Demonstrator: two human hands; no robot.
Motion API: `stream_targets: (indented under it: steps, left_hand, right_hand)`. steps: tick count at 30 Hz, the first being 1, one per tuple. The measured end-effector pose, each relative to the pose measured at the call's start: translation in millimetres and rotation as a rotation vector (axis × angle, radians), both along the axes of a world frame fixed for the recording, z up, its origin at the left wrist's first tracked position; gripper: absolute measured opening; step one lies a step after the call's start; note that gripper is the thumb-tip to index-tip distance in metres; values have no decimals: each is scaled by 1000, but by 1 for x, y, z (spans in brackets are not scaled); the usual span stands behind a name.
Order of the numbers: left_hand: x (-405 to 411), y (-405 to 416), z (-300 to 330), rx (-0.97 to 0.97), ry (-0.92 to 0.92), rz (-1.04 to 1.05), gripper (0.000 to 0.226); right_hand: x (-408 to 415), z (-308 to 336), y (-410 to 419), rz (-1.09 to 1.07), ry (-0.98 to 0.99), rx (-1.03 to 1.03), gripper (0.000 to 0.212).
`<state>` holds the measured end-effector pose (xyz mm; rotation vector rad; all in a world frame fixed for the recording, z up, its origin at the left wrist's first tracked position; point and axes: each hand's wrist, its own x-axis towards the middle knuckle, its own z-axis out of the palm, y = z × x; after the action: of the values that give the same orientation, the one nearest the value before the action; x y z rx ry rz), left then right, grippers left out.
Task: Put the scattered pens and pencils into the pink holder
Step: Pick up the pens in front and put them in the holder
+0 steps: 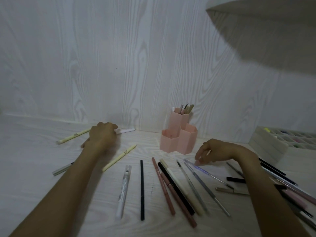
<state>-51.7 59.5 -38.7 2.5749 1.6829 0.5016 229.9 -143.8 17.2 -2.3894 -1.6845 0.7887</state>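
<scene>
A few pens already stand in the pink holder (178,134) by the tabletop's back edge; its front cups look empty. The left hand (102,135) grips a white pen (125,131); the right hand (213,150) hangs loosely curled, fingertips on a clear pen (200,165). Most pens remain scattered.

A pale wood-grain wall (102,57) fills the upper frame, meeting a matching table (34,168) below. A white shelf (266,31) juts in at upper right. Light is dim.

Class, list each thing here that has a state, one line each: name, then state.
Pink hexagonal plastic holder: upright, tall rear cell holding pens, front cells look empty.
White pen by the wall: lying flat, gripped at one end.
Left hand: curled on that pen.
Right hand: fingers reaching down, holding nothing.
Clear purple pen: lying flat.
</scene>
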Motion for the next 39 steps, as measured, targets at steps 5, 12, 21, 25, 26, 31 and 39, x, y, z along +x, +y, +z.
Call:
stream_targets:
  steps: [5, 12, 21, 25, 26, 31, 39]
  left_hand:
    - [10, 4, 2, 50, -49, -38, 30]
    - [11, 2, -2, -9, -44, -39, 23]
    - [20, -8, 10, -67, 32, -59, 20]
    - [20, -12, 15, -110, 34, -66, 20]
    - [20, -13, 15, -119, 34, -68, 20]
    - [18, -16, 20, -165, 39, -92, 24]
    - [17, -16, 21, -193, 45, -128, 26]
  right_hand:
    - [-15, 0, 9, 38, -6, 82, 19]
    - [-24, 1, 15, -23, -141, -91, 20]
    - [-39, -3, 19, -17, -271, -140, 24]
    - [-37, 20, 7, 12, -256, -79, 7]
    - [-33, 28, 3, 9, -258, 19, 7]
    - [-30, 54, -5, -89, -18, 960, 17]
    - [-51, 78, 47, -297, 18, 1640, 40]
